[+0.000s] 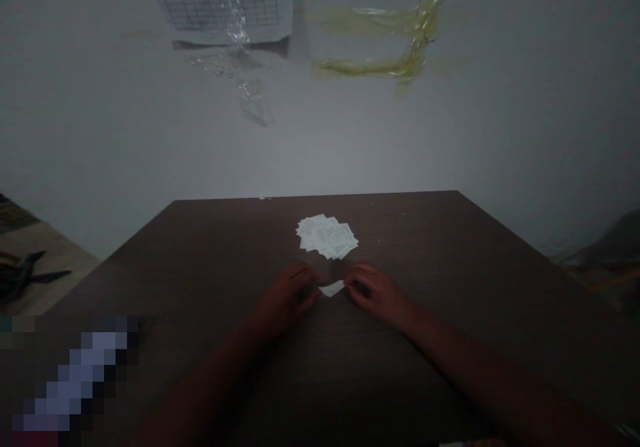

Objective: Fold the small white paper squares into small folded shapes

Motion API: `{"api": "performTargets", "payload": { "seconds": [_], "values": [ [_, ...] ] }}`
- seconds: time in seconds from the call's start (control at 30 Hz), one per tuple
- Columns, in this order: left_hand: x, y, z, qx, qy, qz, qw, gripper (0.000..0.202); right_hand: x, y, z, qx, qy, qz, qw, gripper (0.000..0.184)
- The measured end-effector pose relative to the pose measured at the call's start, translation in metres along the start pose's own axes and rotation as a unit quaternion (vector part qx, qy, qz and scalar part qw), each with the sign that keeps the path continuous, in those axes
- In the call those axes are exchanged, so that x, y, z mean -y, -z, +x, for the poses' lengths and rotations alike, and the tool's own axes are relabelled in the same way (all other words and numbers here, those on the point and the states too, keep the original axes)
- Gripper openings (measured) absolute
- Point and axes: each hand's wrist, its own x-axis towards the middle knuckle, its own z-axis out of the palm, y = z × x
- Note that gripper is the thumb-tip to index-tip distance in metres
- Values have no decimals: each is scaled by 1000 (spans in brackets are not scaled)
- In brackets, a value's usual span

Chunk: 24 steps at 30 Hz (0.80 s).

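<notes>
A small white slip of paper (332,289) lies on the dark wooden table (200,260), pinched from both sides. My left hand (286,297) grips its left end with curled fingers. My right hand (376,291) grips its right end, fingers bent down onto it. Just beyond my hands sits a loose pile of similar white printed slips (327,236), fanned out and overlapping. The scene is dim, so the print on the slips is unreadable.
A grey wall rises behind the table, with a gridded sheet (220,0) and strips of yellowish tape (400,40) stuck to it. A blurred-out patch (70,380) covers the table's near left corner. Dark objects (25,277) lie on the floor at left.
</notes>
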Motion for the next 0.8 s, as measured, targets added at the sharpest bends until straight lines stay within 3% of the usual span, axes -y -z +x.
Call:
{"api": "performTargets", "payload": {
  "seconds": [0.23, 0.5, 0.8],
  "values": [
    [-3, 2, 3, 11, 9, -8, 1000, 38, 0, -2, 0, -6, 21, 6, 1000, 15],
    [-12, 5, 11, 51, -8, 5, 999, 21, 3, -6, 0, 5, 35, 2, 999, 21],
    [-19, -7, 8, 45, 0, 12, 999, 24, 19, -8, 1, 92, 49, -64, 993, 19]
  ]
}}
